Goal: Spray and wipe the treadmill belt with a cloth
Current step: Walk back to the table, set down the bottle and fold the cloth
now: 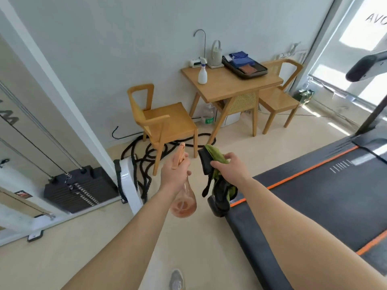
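My left hand (pixel 175 172) grips the neck of a pink see-through spray bottle (pixel 184 203), its nozzle pointing away and its round body hanging below the hand. My right hand (pixel 230 167) holds a green cloth (pixel 215 155) together with a black strap-like piece (pixel 204 162); more green and black fabric dangles under the hand. The treadmill belt (pixel 326 197) lies to the right, dark grey with orange stripes along its side rails. Both hands hover over the floor just left of the treadmill's rear corner.
A wooden table (pixel 228 84) with a white spray bottle (pixel 202 73) and a tray stands ahead, flanked by two wooden chairs (pixel 165 124). Black battle rope (pixel 146 158) coils on the floor. A cable weight stack (pixel 79 189) sits left. My shoe (pixel 177 279) shows below.
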Demonstrator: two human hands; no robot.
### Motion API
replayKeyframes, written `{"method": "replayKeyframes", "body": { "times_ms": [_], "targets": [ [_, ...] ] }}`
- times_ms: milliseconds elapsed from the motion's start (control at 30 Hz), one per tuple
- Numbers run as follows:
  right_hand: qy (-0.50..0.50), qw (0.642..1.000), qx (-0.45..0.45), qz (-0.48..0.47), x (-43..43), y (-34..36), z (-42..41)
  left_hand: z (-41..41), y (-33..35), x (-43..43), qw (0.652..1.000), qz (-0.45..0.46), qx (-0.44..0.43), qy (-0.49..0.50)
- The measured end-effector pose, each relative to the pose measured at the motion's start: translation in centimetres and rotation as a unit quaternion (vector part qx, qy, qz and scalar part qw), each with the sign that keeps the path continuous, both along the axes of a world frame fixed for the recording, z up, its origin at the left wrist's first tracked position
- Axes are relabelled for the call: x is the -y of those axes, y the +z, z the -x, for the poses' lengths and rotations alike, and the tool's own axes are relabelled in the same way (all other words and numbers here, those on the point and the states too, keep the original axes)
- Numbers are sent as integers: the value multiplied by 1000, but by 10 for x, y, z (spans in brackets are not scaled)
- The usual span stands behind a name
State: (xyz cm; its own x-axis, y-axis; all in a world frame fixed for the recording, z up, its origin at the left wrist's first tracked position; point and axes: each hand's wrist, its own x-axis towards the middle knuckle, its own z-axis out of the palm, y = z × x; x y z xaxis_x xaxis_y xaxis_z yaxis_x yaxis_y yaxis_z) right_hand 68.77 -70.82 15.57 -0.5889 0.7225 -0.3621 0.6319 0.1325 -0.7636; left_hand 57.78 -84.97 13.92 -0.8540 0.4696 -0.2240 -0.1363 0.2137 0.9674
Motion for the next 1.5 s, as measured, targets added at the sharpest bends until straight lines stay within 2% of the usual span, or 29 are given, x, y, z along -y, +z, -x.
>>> {"method": "replayKeyframes", "body": {
  "times_ms": [200,467,733,1067,1167,1367,1500],
  "targets": [
    [-66,998,-24,4,-87,15,123,137,20,-99,997,30,-35,-64],
    [-85,996,22,3,-235,-7,255,274,18,-257,990,34,-27,-138],
    [-110,990,48,74,-409,-25,365,388,12,-441,995,-12,-41,-88],
    [-158,978,86,105,-592,-54,458,516,-38,-625,994,-5,-48,-101],
    [-179,971,91,125,-632,-67,473,543,-53,-665,989,-29,-64,-131],
    [-195,958,157,141,-707,-92,506,590,-92,-746,982,0,-57,-180],
    [-193,956,159,151,-739,-110,525,604,-117,-788,979,14,-73,-189]
  ]
}}
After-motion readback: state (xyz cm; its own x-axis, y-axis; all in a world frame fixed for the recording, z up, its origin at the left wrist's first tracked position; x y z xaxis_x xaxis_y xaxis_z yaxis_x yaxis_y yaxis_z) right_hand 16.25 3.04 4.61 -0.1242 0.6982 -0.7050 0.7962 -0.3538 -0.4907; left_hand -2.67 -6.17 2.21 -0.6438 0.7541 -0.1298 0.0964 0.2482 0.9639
